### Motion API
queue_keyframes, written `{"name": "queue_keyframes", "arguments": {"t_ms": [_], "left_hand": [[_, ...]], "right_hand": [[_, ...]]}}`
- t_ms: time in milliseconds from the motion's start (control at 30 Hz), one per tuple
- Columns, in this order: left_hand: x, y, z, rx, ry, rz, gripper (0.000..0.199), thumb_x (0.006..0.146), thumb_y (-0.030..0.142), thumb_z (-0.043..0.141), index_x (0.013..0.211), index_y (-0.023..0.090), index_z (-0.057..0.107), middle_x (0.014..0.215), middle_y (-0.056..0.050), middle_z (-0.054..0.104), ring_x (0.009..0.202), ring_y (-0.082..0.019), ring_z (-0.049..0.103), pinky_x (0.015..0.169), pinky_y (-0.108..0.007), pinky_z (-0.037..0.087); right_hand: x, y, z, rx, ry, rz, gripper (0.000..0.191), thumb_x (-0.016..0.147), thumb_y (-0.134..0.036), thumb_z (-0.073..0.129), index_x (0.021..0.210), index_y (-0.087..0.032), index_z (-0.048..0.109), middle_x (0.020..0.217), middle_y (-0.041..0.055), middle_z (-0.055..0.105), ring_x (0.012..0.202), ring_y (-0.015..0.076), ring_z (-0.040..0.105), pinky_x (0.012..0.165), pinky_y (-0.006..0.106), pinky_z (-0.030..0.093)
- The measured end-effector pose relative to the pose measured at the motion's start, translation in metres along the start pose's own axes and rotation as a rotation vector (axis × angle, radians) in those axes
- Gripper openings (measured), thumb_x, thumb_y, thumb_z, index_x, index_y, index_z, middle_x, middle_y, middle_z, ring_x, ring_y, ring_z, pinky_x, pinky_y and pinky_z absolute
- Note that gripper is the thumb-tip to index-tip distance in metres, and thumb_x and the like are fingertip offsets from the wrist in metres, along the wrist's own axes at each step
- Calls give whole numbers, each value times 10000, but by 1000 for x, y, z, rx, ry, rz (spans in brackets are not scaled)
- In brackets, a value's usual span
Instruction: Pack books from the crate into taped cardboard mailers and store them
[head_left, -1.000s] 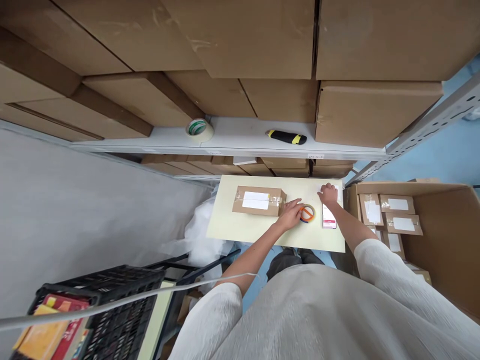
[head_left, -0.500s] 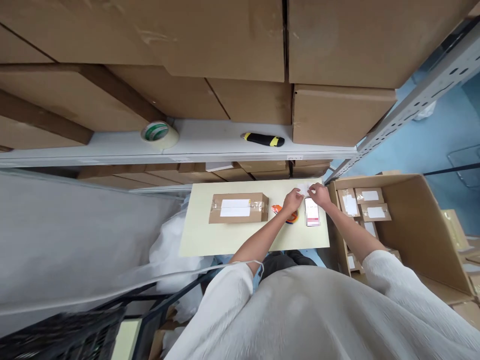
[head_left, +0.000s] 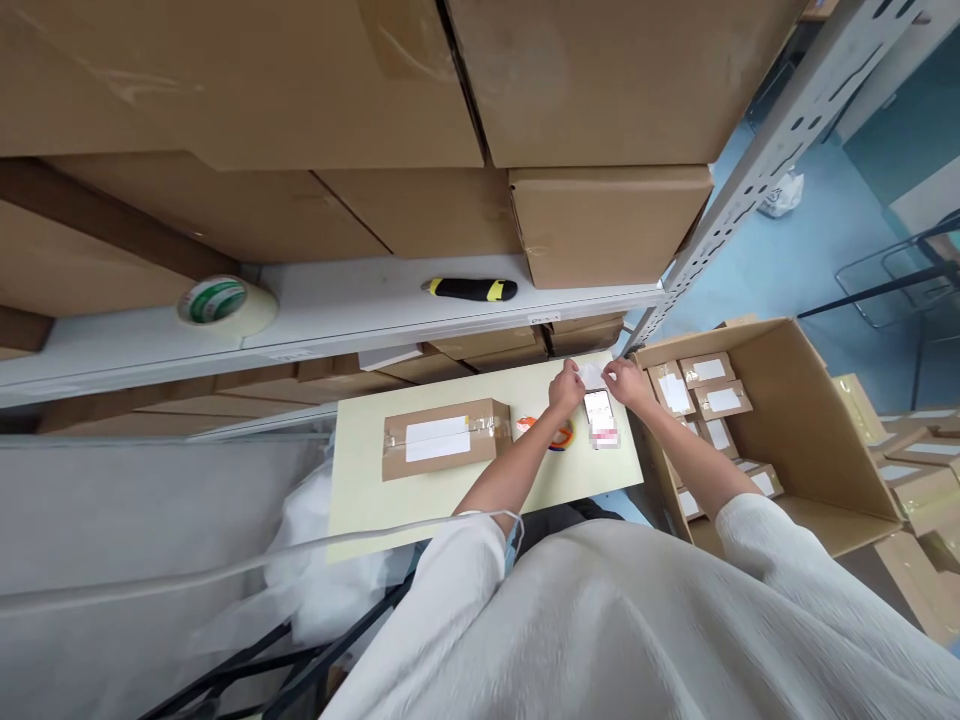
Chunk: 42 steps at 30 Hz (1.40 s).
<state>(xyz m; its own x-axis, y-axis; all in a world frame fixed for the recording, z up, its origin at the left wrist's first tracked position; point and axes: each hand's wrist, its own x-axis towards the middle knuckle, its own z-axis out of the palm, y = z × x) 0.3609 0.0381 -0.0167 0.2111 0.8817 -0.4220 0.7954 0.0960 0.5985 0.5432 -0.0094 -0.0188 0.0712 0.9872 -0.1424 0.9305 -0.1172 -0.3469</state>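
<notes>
A small white slip of paper (head_left: 592,376) is stretched between my two hands at the far right of the pale table (head_left: 360,435). My left hand (head_left: 566,388) pinches its left side, and my right hand (head_left: 627,384) has its fingers closed at the right side. Just below the slip lies a phone (head_left: 600,415) with its screen lit. Beside my left forearm is a roll of tape (head_left: 562,436) with an orange core, partly covered by the arm. A taped cardboard box (head_left: 480,458) with a white label (head_left: 438,438) rests on the table's left half.
Above the table, a shelf (head_left: 337,300) carries large cartons (head_left: 607,225), a tape roll (head_left: 227,303) and a black-and-yellow utility knife (head_left: 471,290). On the right stands a big open carton (head_left: 817,430) with several small labelled boxes (head_left: 721,400). A white cable (head_left: 285,562) crosses at left.
My view has turned and shifted right, so the shelf and table appear tilted. My hands are slightly farther apart, with more of the slip showing between them.
</notes>
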Motion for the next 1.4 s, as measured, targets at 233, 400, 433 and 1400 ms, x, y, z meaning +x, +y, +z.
{"name": "queue_keyframes", "arguments": {"t_ms": [233,400,433,1400], "left_hand": [[7,-27,-15,18,67,-66,350,902,120,628,1187,301,537,980,-41,743,976,-270,715,910,-369,461],[5,-38,-29,-42,129,-130,374,849,134,659,1146,306,510,903,-16,729,983,-275,724,942,-379,460],[4,-39,-34,-39,138,-139,370,850,133,655,1142,304,506,907,-19,732,994,-280,730,956,-385,455],[-74,-70,-111,-597,264,-120,431,842,154,613,1240,251,479,875,11,670,893,-201,703,835,-312,517]], "right_hand": [[-8,28,-5,-81,-6,72,313,1066,-313,496,1164,-195,769,1238,188,718,1170,348,577,995,436,367],[-13,39,0,-90,5,131,357,1050,-301,467,1226,-205,762,1233,205,695,1182,374,540,1025,487,357],[-14,40,1,-96,13,138,367,1049,-297,458,1235,-202,760,1232,211,689,1186,379,532,1030,496,353],[-33,-79,18,84,-26,-277,464,985,-477,679,1378,-230,652,1388,155,646,1273,362,531,1096,470,385]]}}
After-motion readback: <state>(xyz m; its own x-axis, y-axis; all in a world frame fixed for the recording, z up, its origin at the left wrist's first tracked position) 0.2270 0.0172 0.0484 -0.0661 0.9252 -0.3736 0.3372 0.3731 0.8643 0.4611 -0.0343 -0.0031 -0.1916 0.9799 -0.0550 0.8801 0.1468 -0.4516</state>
